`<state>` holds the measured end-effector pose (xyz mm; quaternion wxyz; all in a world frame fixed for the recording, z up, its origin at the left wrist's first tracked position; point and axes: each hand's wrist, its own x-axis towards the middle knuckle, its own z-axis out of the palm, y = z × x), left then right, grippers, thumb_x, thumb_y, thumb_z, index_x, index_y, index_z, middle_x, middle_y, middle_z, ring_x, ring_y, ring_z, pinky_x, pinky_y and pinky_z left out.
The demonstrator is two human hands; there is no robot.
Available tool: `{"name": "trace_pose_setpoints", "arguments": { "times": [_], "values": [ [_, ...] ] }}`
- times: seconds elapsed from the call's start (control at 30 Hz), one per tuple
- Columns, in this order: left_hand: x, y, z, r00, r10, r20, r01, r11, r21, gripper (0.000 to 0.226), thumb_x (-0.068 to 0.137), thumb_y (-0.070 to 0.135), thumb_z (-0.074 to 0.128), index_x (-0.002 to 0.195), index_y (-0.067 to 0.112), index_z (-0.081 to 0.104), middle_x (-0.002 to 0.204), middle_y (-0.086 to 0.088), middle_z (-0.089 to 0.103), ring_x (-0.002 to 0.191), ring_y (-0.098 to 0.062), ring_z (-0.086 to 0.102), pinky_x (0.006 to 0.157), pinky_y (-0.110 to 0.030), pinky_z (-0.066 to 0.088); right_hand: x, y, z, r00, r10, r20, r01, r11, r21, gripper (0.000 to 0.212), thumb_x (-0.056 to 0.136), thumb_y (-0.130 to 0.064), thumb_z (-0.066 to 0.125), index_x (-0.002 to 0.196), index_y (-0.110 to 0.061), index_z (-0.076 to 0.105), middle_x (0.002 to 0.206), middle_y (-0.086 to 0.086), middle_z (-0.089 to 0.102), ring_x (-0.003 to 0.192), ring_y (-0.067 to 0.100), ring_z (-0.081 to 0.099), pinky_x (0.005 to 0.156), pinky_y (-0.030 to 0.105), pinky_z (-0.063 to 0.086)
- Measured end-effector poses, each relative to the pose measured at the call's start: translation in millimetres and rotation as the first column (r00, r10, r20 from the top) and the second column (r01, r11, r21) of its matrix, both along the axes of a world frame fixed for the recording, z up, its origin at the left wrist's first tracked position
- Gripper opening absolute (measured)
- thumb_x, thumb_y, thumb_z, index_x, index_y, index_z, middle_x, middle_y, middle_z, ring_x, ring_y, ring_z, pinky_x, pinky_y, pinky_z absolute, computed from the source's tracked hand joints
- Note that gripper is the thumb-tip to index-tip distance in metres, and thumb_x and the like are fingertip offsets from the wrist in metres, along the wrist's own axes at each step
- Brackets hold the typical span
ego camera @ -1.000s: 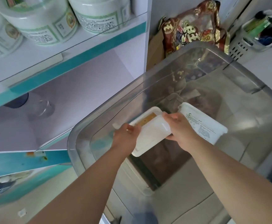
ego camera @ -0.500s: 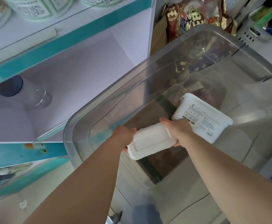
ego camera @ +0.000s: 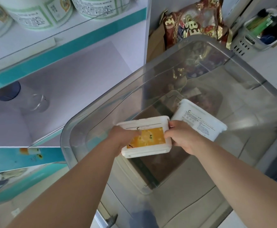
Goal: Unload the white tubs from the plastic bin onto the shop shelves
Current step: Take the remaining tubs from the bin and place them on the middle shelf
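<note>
I hold a flat white tub with an orange label (ego camera: pixel 146 139) over the clear plastic bin (ego camera: pixel 101 111), label side up. My left hand (ego camera: pixel 123 137) grips its left end, and my right hand (ego camera: pixel 182 139) grips its right end. A second white tub (ego camera: pixel 200 120) with a printed label lies tilted inside the bin, just right of the held one. The shop shelves (ego camera: pixel 65 46) stand to the left, with a bare lower shelf (ego camera: pixel 71 89) beside the bin.
Several round white jars with green labels (ego camera: pixel 35 12) fill the upper shelf. A clear jar with a dark blue lid (ego camera: pixel 19 96) lies on the lower shelf. A red and gold bag (ego camera: pixel 193 25) and a grey basket (ego camera: pixel 263 33) stand behind the bin.
The held tub has been turned over, so its orange label now faces up. It sits slightly higher and nearer me than before, still held by both hands.
</note>
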<state>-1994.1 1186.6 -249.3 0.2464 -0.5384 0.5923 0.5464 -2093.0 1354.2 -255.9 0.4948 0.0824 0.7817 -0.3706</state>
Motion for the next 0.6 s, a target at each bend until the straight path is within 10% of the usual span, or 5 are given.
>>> {"name": "trace_pose_setpoints", "arguments": {
  "times": [0.17,0.33,0.6],
  "values": [
    [6.1,5.1,-8.9,0.983,-0.053,0.176,0.048,0.998,0.029,0.070,0.088,0.068,0.035,0.138,0.018,0.034,0.105,-0.011,0.067,0.098,-0.031,0.064,0.089,-0.053,0.047,10.0,-4.9,-9.3,0.992,-0.058,0.114,0.045,0.992,0.120,0.038,0.092,-0.053,0.046,0.110,-0.020,0.046,0.091,0.004,0.061,0.095,0.027,0.057,0.085,0.047,0.047],
    [2.8,8.6,-9.4,0.986,-0.109,0.125,0.105,0.994,0.039,0.034,0.098,0.046,0.037,0.094,0.016,0.052,0.108,-0.014,0.067,0.100,-0.031,0.065,0.092,-0.052,0.050,15.0,-4.0,-16.8,0.999,-0.041,-0.006,0.042,0.990,0.138,0.033,0.095,-0.040,0.048,0.104,-0.008,0.054,0.087,0.008,0.066,0.080,0.024,0.063,0.079,0.044,0.056],
    [9.1,8.7,37.6,0.976,-0.210,-0.064,0.185,0.944,-0.274,0.055,0.091,0.047,0.051,0.130,0.008,0.049,0.126,-0.009,0.059,0.108,-0.033,0.059,0.090,-0.041,0.051,35.0,13.8,23.6,0.917,-0.172,-0.360,0.185,0.983,0.002,0.029,0.078,-0.026,0.073,0.061,-0.010,0.056,0.072,0.011,0.068,0.073,0.030,0.069,0.074,0.052,0.057]
  ]
}}
